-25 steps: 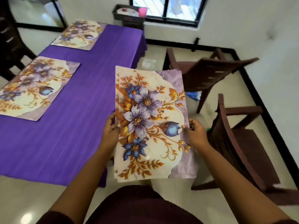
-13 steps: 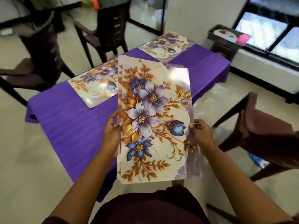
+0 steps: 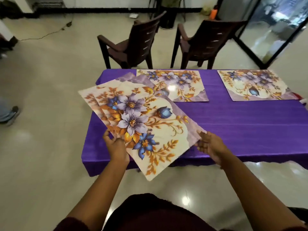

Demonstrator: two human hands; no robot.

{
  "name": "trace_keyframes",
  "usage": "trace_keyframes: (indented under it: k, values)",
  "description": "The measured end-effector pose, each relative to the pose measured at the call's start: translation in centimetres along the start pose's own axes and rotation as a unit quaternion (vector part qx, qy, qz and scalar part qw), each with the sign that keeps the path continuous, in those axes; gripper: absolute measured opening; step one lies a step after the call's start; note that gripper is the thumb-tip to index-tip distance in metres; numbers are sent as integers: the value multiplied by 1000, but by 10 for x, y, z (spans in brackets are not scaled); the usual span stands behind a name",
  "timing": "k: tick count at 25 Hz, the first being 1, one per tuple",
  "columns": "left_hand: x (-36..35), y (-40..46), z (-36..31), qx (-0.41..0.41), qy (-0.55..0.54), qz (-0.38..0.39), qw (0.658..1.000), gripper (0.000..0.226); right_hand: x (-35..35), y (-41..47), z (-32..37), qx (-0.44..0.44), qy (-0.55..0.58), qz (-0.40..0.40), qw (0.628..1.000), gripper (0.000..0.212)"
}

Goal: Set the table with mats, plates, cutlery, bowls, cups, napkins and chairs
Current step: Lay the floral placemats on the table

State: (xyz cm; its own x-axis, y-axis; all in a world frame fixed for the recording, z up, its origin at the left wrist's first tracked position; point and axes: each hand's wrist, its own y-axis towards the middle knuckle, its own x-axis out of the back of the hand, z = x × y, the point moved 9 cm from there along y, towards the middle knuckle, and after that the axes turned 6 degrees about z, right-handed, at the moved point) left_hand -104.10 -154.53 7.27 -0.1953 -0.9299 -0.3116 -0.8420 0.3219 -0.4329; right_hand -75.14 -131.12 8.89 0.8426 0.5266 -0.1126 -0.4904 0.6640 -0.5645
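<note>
- Mats, a fanned stack (image 3: 141, 124) w/ purple and blue flower print, held tilted above near-left corner of the desk (image 3: 233, 127); at least 2 sheets, maybe 3, exact count can't tell.
- Left hand (image 3: 116, 145) grips stack's left edge, thumb on top of the print, fingers curled under.
- Right hand (image 3: 210, 145) at stack's right corner, palm turned up, fingers loosely bent & touching the edge from below; firm pinch or not, can't tell.
- Stack's lower corner hangs out past desk's near edge, over the floor (image 3: 41, 80); upper corners reach over the cloth.
- Desk covered w/ purple cloth that drapes down the near side.
- Laid mat no. 1 (image 3: 181, 85) flat on cloth at far edge, about mid-desk; its near-left corner hidden behind the held stack.
- Laid mat no. 2 (image 3: 256, 85) flat at far edge toward the right, well apart from no. 1, purple strip between them.
- Two dark brown chairs behind the far edge: left chair (image 3: 133, 45) facing left, set back from desk; right chair (image 3: 203, 42) just behind desk, roughly between the 2 laid mats.
- Floor pale, glossy tile w/ light spots.
- Glass door (image 3: 275, 27) w/ black frame at top right.
- Person's dark maroon sleeves and top at bottom of view.
</note>
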Motion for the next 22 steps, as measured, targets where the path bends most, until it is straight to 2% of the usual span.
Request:
trace_keyframes:
  k: [2,4,7,11,15,18,22]
  values:
    - [-9,-14,11,-18,-1,-36,999,51,-10,14,9,15,68,30,997,19]
    - [-25,-29,25,-30,-11,-43,999,52,-31,22,12,42,80,56,994,41]
    - [-42,-47,45,-14,-35,-25,999,55,-32,23,15,102,26,9,994,57]
    - [-24,-52,48,13,-64,-19,998,56,2,27,32,110,-43,3,993,51]
    - [23,-36,38,35,-67,-78,994,56,24,39,37,91,-96,11,991,44]
    - [51,-30,36,35,-46,-86,995,49,14,53,33,78,-113,18,990,43]
    - [77,-32,32,29,-37,-86,995,52,-14,62,35,88,-165,28,982,44]
